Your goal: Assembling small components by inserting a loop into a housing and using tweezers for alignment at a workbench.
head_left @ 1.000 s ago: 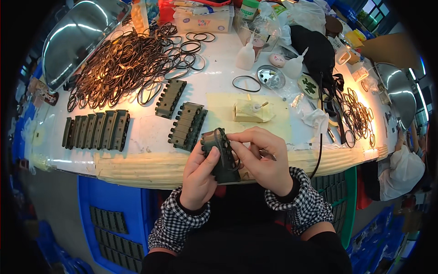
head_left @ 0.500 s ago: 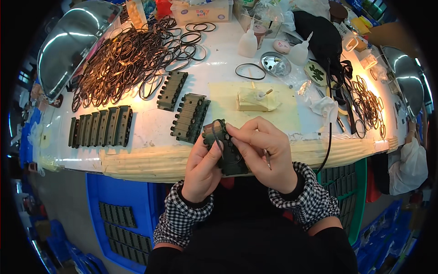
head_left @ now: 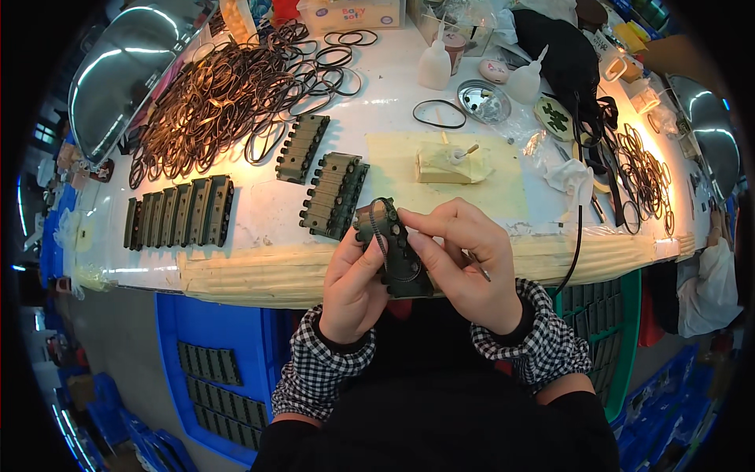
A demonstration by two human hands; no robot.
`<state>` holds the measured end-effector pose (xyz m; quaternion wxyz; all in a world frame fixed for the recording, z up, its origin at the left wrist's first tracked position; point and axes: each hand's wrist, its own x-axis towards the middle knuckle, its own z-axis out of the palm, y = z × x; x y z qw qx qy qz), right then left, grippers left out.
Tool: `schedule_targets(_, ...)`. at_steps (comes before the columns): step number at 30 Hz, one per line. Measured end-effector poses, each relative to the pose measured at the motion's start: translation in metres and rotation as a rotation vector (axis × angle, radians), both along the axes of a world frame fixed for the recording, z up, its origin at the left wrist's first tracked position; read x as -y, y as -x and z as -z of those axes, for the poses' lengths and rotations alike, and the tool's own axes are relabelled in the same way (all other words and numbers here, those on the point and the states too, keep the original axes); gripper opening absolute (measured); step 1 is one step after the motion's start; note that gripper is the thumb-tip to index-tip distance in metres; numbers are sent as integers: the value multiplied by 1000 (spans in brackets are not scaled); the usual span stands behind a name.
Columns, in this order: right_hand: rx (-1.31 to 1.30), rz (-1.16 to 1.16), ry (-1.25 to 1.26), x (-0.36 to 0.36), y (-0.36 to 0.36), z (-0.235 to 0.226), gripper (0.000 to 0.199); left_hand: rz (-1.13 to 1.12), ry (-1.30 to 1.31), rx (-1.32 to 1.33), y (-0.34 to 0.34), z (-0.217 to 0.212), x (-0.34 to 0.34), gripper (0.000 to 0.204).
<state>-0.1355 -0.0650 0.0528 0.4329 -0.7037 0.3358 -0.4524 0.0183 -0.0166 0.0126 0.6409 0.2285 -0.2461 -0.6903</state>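
My left hand [head_left: 358, 279] is closed around a dark green toy tank hull [head_left: 403, 259] with small wheels along its side, held tilted over the table's front edge. A thin black track loop [head_left: 376, 220] lies over the upper end of the hull, beside my left thumb. My right hand [head_left: 472, 267] is closed; its thumb and forefinger meet at the hull's wheeled edge. Between its fingers sits a slim metal tool [head_left: 480, 266], whose far end is hidden. Just beyond my left hand lies another hull block [head_left: 334, 195], with a second hull block [head_left: 302, 149] behind it.
A heap of black loops [head_left: 212, 110] fills the back left, near a row of hulls [head_left: 179, 212]. A taped block [head_left: 444, 165], a single loop [head_left: 440, 114], a metal dish [head_left: 484, 102] and white squeeze bottles [head_left: 434, 64] stand ahead. Blue [head_left: 169, 354] and green [head_left: 631, 330] trays sit below.
The whole view has shifted slightly. My right hand has turned a little, so the metal tool points at a different angle. Both hands keep their hold.
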Motion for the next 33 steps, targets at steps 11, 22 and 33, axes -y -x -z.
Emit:
schedule_targets(11, -56, -47, 126, -1, 6, -2, 31, -5, 64, 93, -4, 0, -5, 36)
schedule_targets(22, 22, -82, -94, -7, 4, -17, 13, -385, 315, 810, 8, -17, -2, 24)
schedule_targets(33, -69, -179, -92, -10, 8, -15, 12, -383, 322, 894, 4, -10, 1, 24)
